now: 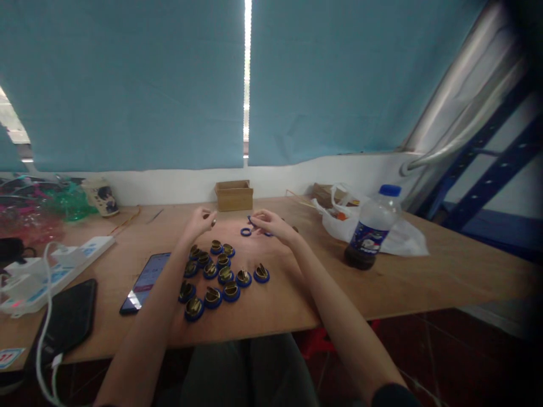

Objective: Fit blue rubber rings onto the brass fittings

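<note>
My left hand [198, 224] is raised a little above the table, its fingers closed around a small dark brass-coloured piece [207, 216] that is mostly hidden. To its right, my right hand [274, 224] pinches a blue ring [250, 219] between thumb and fingertips. Another blue ring [245, 232] lies flat on the wood just below those fingertips, and more blue shows partly under the hand. Nearer to me sits a cluster of several round pieces [225, 275], each with a blue rim and a brass-coloured inside with a raised flap. One such piece [262, 273] stands at the cluster's right edge.
A small open cardboard box [234, 196] stands by the wall. Left are a phone [146, 282], a black device [70, 316], a white power strip [63, 277] with cables and a paper cup [102, 196]. A cola bottle [371, 232] and white plastic bag [409, 236] stand right.
</note>
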### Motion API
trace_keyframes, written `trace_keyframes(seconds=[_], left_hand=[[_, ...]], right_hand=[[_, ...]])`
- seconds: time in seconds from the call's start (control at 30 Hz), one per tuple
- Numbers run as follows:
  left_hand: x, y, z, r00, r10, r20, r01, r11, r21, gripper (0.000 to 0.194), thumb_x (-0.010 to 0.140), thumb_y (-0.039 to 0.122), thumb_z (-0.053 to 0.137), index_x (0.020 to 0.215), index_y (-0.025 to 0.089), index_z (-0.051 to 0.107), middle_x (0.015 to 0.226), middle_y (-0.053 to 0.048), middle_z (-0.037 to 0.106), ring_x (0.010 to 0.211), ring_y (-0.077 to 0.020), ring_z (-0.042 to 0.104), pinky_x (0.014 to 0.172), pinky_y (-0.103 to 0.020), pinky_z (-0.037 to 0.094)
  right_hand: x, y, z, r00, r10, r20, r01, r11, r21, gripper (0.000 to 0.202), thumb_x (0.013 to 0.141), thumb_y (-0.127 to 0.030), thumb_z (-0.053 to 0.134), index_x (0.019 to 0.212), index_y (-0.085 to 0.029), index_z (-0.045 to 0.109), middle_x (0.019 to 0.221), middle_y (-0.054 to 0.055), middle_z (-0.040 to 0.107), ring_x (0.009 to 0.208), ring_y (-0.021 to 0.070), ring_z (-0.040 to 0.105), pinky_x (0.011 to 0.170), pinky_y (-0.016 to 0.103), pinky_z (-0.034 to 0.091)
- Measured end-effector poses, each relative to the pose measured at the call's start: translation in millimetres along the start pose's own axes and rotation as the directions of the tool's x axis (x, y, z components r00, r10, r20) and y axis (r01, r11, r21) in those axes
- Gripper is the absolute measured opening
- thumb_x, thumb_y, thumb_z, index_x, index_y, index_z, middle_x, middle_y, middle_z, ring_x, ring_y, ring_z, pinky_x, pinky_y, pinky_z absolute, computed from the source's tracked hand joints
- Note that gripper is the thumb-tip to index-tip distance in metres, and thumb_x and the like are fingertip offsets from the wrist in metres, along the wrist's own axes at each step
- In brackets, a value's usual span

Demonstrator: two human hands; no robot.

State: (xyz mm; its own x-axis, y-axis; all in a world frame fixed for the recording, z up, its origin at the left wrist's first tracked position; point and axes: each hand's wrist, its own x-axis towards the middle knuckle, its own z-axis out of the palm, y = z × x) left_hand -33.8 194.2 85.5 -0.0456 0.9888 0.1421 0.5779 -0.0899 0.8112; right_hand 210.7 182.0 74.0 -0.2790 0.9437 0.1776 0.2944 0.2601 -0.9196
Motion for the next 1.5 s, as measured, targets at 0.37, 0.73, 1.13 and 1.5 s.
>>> trace_keyframes(seconds=[0.37,0.73,1.13,1.5], left_hand=[[-140.3,42.7,-21.7,0.999,-0.038,-0.033,-0.006,0.569,-0.823,0.027,0.098,0.032,0.047,0.092,0.013,0.066,0.082,-0.003,0.07,0.072,-0.0099,0.068,0.067,-0.018,0.057],[-259.6,27.0,22.7,0.979,-0.025,-0.202,-0.147,0.602,-0.785,0.019,0.076,0.024,0.075,0.094,0.018,0.074,0.095,-0.005,0.078,0.089,-0.018,0.072,0.079,-0.025,0.057],[-292.3,32.6,23.2,0.962,0.115,-0.249,-0.255,0.709,-0.657,0.032,0.067,0.016,0.083,0.095,0.024,0.07,0.124,-0.008,0.071,0.101,-0.0298,0.073,0.086,-0.039,0.063],[-297.1,26.7,19.2,0.981,0.164,-0.101,-0.186,0.667,-0.721,0.055,0.076,0.01,0.073,0.122,0.03,0.053,0.122,-0.008,0.072,0.106,-0.0275,0.071,0.086,-0.035,0.062]], right_hand=[[-86.2,-70.1,52.4,1.0,0.027,-0.005,-0.02,0.848,0.529,0.027,0.094,-0.038,0.046,0.085,-0.017,0.06,0.084,0.006,0.07,0.057,0.0109,0.061,0.059,0.023,0.053],[-239.0,-80.3,93.2,0.949,-0.048,-0.313,0.152,0.937,0.315,0.033,0.097,-0.041,0.048,0.128,-0.031,0.054,0.125,0.005,0.064,0.111,0.0209,0.064,0.096,0.037,0.054],[-269.0,-103.8,93.8,0.884,-0.347,-0.312,0.342,0.937,-0.073,0.05,0.085,-0.019,0.067,0.13,-0.037,0.055,0.127,0.005,0.064,0.112,0.0276,0.065,0.095,0.045,0.057],[-259.6,-100.4,107.0,0.851,-0.474,-0.224,0.377,0.85,-0.367,0.05,0.083,-0.017,0.068,0.129,-0.032,0.054,0.122,0.004,0.068,0.111,0.0264,0.065,0.093,0.041,0.058]])
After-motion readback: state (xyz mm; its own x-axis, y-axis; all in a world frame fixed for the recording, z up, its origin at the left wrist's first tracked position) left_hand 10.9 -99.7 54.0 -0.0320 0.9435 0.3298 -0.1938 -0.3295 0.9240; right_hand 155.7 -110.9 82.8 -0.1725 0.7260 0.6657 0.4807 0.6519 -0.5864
